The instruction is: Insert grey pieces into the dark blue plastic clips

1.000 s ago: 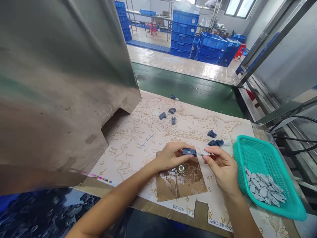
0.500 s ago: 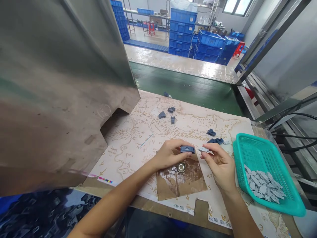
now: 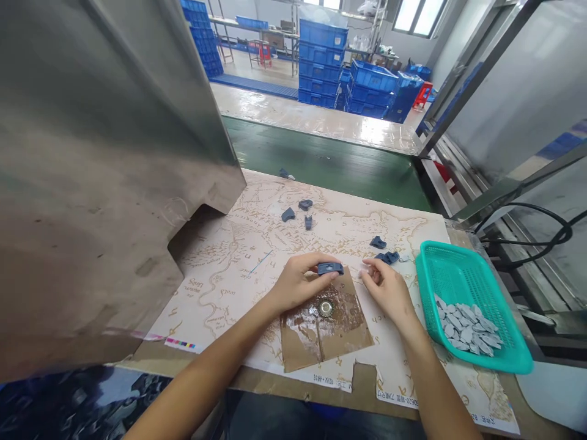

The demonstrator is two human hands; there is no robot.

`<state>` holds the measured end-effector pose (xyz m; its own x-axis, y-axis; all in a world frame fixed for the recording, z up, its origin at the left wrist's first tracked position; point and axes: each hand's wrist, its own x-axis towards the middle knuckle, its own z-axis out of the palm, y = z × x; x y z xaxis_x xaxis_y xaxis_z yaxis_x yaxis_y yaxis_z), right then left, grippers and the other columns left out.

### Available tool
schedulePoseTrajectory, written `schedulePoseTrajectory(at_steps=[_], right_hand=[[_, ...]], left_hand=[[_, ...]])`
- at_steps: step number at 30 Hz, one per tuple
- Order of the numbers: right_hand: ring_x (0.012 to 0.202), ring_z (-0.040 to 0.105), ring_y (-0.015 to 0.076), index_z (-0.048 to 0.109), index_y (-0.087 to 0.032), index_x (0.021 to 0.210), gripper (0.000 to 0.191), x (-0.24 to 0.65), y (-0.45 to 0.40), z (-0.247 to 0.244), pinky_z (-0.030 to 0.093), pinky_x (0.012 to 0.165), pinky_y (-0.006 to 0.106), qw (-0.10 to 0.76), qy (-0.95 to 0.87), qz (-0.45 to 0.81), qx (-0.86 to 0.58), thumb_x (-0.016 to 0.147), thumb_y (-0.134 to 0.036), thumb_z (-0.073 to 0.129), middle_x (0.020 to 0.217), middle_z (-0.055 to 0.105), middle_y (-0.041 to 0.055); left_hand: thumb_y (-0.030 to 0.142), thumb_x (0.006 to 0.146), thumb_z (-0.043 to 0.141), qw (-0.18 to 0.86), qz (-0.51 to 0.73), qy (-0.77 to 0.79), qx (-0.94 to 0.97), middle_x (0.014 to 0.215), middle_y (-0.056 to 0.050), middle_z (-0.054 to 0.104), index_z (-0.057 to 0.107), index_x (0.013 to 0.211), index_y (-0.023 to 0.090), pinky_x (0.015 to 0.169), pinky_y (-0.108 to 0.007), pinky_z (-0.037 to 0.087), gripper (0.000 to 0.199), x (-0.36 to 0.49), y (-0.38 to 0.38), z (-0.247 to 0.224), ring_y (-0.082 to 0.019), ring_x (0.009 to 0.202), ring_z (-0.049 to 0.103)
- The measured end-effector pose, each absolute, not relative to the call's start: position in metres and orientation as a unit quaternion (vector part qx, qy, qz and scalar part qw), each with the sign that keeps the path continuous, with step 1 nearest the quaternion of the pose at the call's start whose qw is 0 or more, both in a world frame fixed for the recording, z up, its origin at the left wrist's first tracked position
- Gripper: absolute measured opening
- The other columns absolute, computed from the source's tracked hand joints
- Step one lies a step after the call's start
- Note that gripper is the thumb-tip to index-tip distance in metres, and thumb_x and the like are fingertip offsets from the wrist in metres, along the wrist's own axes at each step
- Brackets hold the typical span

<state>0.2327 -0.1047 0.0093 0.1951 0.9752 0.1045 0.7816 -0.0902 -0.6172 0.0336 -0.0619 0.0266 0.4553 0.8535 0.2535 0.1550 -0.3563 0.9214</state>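
Note:
A small dark blue plastic part with a slot in its face sits between the thumb and fingers of my left hand. To its right, a short gap away, my right hand has its thumb and fingers curled close together. Whatever lies at those fingertips is too small or hidden to make out. Beneath the hands is a brown cardboard piece under shiny clear film or tape, with a round metal disc on it. Beyond my right hand lie two dark blue parts, with a pale piece beside one.
At right, a green basket holds several light grey pieces. More blue parts lie farther back on the map-printed sheet. A metal panel blocks the left; a green conveyor belt runs behind.
The light grey piece that showed in my right fingertips is no longer visible, and those fingers are more curled. My left hand still grips the blue part. The whole view has shifted slightly.

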Motion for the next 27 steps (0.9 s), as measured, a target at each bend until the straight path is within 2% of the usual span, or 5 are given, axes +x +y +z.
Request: schedulePoseTrajectory(at_steps=[6, 9, 13, 22, 27], right_hand=[[0.075, 0.061, 0.0212, 0.064, -0.022, 0.104, 0.027, 0.259, -0.140, 0.051, 0.045, 0.066, 0.031, 0.254, -0.608, 0.080, -0.748, 0.084, -0.034, 0.050, 0.094, 0.067, 0.0077], [0.076, 0.062, 0.0232, 0.067, -0.021, 0.096, 0.024, 0.298, -0.159, 0.072, 0.042, 0.058, 0.030, 0.139, -0.588, 0.030, -0.796, 0.087, -0.032, 0.047, 0.092, 0.068, 0.0090], [0.078, 0.064, 0.0268, 0.071, -0.017, 0.089, 0.019, 0.342, -0.162, 0.066, 0.043, 0.059, 0.031, 0.023, -0.604, 0.091, -0.792, 0.073, -0.016, 0.062, 0.087, 0.070, 0.0100], [0.083, 0.061, 0.0244, 0.069, -0.016, 0.097, 0.030, 0.354, -0.154, 0.047, 0.047, 0.073, 0.035, 0.070, -0.674, 0.165, -0.716, 0.070, -0.013, 0.056, 0.088, 0.066, 0.0097], [0.067, 0.059, 0.0199, 0.067, -0.019, 0.074, 0.011, 0.358, -0.155, 0.048, 0.046, 0.064, 0.032, 0.149, -0.656, 0.195, -0.714, 0.068, -0.024, 0.060, 0.074, 0.065, 0.0053]], left_hand=[[0.033, 0.074, 0.060, 0.406, 0.404, 0.361, 0.736, 0.077, -0.004, 0.074, 0.070, 0.082, 0.020, 0.066, -0.027, 0.055, 0.018, 0.033, -0.063, 0.025, -0.017, 0.070, 0.067], [0.033, 0.074, 0.060, 0.418, 0.410, 0.352, 0.730, 0.077, -0.003, 0.074, 0.071, 0.081, 0.021, 0.064, -0.026, 0.055, 0.018, 0.034, -0.065, 0.026, -0.017, 0.067, 0.067], [0.035, 0.073, 0.061, 0.415, 0.411, 0.339, 0.737, 0.077, -0.004, 0.075, 0.072, 0.080, 0.021, 0.065, -0.026, 0.055, 0.019, 0.034, -0.068, 0.028, -0.017, 0.068, 0.067], [0.033, 0.073, 0.058, 0.422, 0.407, 0.345, 0.733, 0.077, -0.003, 0.075, 0.071, 0.080, 0.020, 0.066, -0.026, 0.055, 0.019, 0.034, -0.064, 0.027, -0.017, 0.069, 0.067], [0.032, 0.074, 0.057, 0.421, 0.408, 0.336, 0.737, 0.078, -0.003, 0.075, 0.071, 0.081, 0.019, 0.066, -0.026, 0.055, 0.020, 0.033, -0.065, 0.030, -0.017, 0.070, 0.068]])
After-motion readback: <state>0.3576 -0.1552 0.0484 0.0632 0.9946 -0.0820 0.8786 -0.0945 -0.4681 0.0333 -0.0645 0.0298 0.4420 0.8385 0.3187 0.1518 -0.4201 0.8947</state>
